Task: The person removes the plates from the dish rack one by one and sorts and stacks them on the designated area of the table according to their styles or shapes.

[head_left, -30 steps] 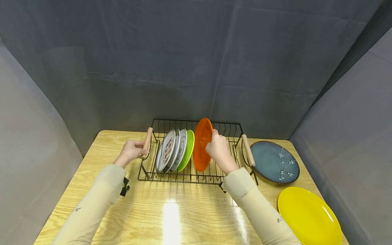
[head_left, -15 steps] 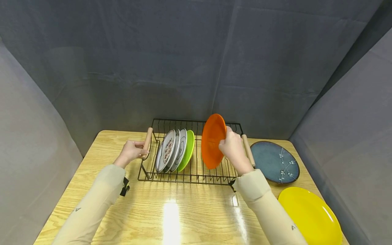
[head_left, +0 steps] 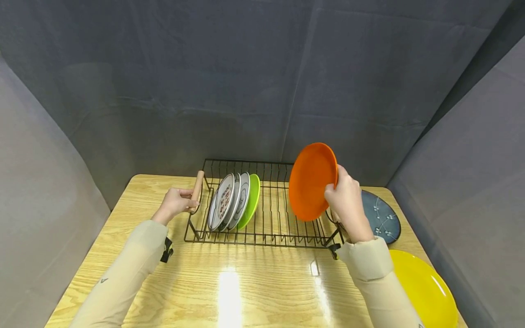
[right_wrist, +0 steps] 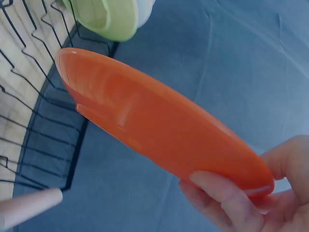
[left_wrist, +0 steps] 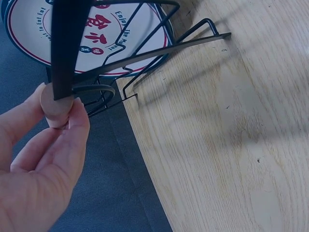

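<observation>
My right hand (head_left: 347, 200) pinches an orange plate (head_left: 312, 182) by its right rim, holding it tilted above the right part of the black wire dish rack (head_left: 270, 237). In the right wrist view the underside of the orange plate (right_wrist: 159, 121) shows, thumb on one face and fingers on the other. My left hand (head_left: 175, 203) grips the rack's left wooden handle (head_left: 198, 189); the left wrist view shows thumb and fingers round the handle's end (left_wrist: 57, 106). Several white patterned plates (head_left: 224, 200) and a green plate (head_left: 252, 200) stand upright in the rack's left half.
A blue plate (head_left: 379, 216) with a white flower pattern lies right of the rack, partly behind my right hand. A yellow plate (head_left: 422, 287) lies nearer, by the table's right edge. Grey cloth (head_left: 246, 91) hangs behind the wooden table (head_left: 197, 291).
My right hand has lifted the orange plate out of its upright place beside the green plate and carried it right, turning its face more toward the camera. The left hand has stayed on the handle.
</observation>
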`<state>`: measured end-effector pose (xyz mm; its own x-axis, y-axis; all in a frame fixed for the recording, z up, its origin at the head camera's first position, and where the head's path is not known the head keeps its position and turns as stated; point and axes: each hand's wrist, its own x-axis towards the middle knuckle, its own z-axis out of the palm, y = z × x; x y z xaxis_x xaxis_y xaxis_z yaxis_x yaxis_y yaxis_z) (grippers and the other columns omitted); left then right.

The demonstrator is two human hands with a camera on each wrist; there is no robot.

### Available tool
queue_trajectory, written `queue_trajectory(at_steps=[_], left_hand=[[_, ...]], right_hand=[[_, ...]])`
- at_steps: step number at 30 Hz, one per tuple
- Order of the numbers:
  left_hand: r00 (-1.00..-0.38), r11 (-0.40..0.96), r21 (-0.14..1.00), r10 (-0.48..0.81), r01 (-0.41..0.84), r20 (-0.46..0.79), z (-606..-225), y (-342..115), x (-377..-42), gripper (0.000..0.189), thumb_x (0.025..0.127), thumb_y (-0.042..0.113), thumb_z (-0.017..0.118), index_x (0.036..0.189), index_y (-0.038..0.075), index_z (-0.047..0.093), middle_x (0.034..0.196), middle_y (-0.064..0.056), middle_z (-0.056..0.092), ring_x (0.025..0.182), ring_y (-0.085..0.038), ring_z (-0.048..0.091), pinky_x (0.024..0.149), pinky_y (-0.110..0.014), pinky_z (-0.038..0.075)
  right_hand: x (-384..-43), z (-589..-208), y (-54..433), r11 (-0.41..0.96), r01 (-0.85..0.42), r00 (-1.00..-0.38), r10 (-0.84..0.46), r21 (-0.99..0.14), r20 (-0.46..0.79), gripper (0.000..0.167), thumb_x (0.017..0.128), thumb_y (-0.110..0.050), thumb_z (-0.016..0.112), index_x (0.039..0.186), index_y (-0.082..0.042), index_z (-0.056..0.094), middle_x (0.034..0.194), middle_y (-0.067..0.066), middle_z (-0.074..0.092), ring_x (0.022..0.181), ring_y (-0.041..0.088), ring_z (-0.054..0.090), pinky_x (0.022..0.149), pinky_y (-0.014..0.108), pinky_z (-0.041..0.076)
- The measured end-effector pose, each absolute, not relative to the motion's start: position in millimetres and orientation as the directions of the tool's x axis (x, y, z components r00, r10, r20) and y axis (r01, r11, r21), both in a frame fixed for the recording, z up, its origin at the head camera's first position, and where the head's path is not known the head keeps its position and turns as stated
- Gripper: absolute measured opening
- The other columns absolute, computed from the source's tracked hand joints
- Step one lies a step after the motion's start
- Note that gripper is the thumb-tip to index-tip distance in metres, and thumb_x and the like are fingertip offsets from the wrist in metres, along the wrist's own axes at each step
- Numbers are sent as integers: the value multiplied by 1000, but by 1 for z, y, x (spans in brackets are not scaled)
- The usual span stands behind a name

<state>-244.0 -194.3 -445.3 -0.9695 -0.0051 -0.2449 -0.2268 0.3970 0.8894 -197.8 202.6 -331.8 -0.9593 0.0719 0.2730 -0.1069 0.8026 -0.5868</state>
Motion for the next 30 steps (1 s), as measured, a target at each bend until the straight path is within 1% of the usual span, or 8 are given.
queue_trajectory(at_steps=[5,7,10,14,17,22,26,30], left_hand=[[-970,401,889,-3,-223,-241,-446,-195,-244,49,85,1,62,129,-9,45,121,-29,52,94,-26,61,73,-30,55],[-970,403,887,-6,-224,-242,-447,-195,-245,49,85,1,62,130,-8,45,121,-29,53,92,-25,61,73,-29,54],[-970,406,886,-8,-223,-241,-448,-195,-245,49,84,0,63,129,-8,46,120,-29,53,90,-23,61,71,-28,55],[-970,401,887,-10,-227,-243,-449,-195,-245,49,84,0,63,129,-8,46,120,-29,54,89,-22,62,70,-27,54],[-968,398,887,-10,-232,-249,-448,-195,-245,49,84,0,63,129,-7,46,121,-28,53,93,-25,61,71,-27,54],[-968,390,891,-4,-231,-250,-448,-195,-245,49,84,0,62,130,-8,45,122,-29,52,98,-29,60,74,-29,54],[-970,390,893,-2,-225,-244,-448,-195,-245,49,84,0,62,129,-8,45,121,-29,52,95,-28,61,74,-30,54],[-970,388,894,0,-225,-244,-448,-195,-246,49,84,0,62,129,-9,45,121,-30,52,93,-25,61,73,-30,55]], right_hand=[[-188,-324,222,803,-78,-945,129,-590,300,53,82,0,44,134,9,37,115,34,53,88,46,59,63,49,52],[-185,-322,231,801,-65,-941,149,-595,303,54,82,-1,44,134,8,37,116,34,52,86,45,58,59,47,52],[-180,-322,243,799,-41,-931,187,-600,313,53,81,-1,43,134,6,39,114,33,54,80,43,58,52,39,49],[-172,-322,260,792,11,-910,261,-610,322,50,81,-2,44,131,3,45,105,29,58,65,33,56,45,27,42],[-165,-322,273,771,54,-893,322,-635,315,48,82,-3,45,129,2,47,101,28,60,58,19,51,44,19,40],[-150,-325,297,706,160,-870,431,-690,240,48,83,-6,45,131,0,47,106,26,59,57,0,44,48,10,38],[-136,-333,316,649,232,-849,499,-724,175,50,84,-7,44,134,-1,44,110,25,56,56,-4,43,48,10,40],[-124,-344,335,576,291,-838,539,-763,87,54,86,-8,44,139,-2,36,116,23,51,59,-6,44,48,9,43]])
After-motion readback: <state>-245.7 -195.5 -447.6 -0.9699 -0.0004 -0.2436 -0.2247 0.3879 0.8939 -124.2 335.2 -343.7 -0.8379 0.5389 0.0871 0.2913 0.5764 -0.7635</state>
